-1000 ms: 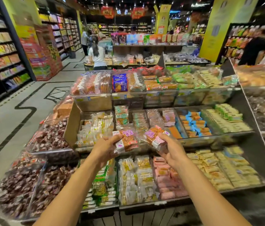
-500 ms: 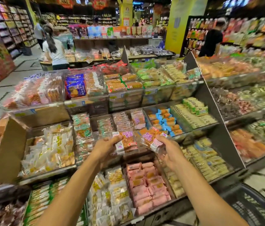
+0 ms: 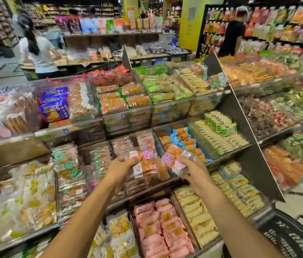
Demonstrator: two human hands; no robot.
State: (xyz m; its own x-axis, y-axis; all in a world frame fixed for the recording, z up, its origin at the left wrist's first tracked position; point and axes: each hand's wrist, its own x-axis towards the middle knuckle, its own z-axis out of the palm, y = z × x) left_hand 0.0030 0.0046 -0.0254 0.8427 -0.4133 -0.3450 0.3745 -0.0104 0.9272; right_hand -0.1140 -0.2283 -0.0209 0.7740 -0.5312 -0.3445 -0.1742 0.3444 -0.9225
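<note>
The view has swung right — a black basket (image 3: 286,237) (lower right) has come into sight.

Tiered display of clear plastic snack bins (image 3: 126,121) in a supermarket.
Pink wrapped packets (image 3: 161,226) fill a bottom bin, blue-and-orange wrapped rolls (image 3: 182,138) a middle one, green wrapped cakes (image 3: 165,88) a top one. What looks like a black plastic shopping basket (image 3: 286,237) sits lower right. A person in a white top (image 3: 39,53) and a person in a black top (image 3: 234,36) stand beyond.
</note>
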